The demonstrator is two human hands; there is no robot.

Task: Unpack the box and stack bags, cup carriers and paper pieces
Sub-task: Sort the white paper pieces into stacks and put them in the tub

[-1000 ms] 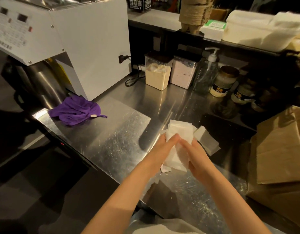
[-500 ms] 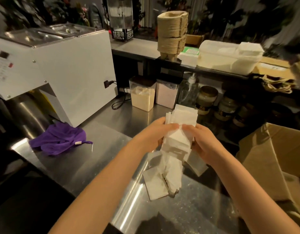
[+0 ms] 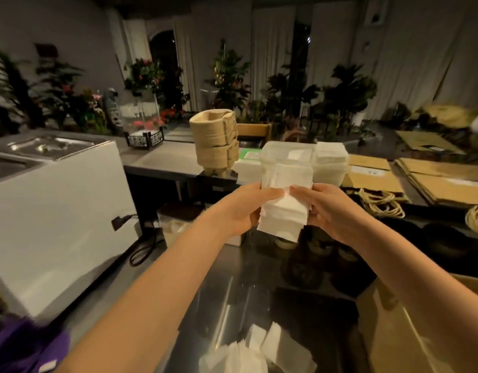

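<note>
My left hand (image 3: 243, 208) and my right hand (image 3: 332, 211) hold a stack of white paper pieces (image 3: 283, 211) between them, raised above the steel counter (image 3: 227, 297). Thumbs press on top of the stack from both sides. A few loose white paper pieces (image 3: 248, 351) lie on the counter near its front edge. On the raised shelf behind stand a tall stack of brown cup carriers (image 3: 213, 141), a pile of white paper pieces (image 3: 329, 162) and flat brown paper bags (image 3: 442, 181) with twine handles. The open cardboard box (image 3: 394, 332) is at the lower right.
A white machine (image 3: 52, 216) with a power cord fills the left side. A purple cloth (image 3: 22, 348) lies at the lower left. Jars and containers (image 3: 308, 254) stand in shadow under the shelf. Plants line the room behind.
Both hands lifted the stack of paper pieces off the counter and carried it up toward the shelf. A few pieces stayed on the counter. My view tilted upward.
</note>
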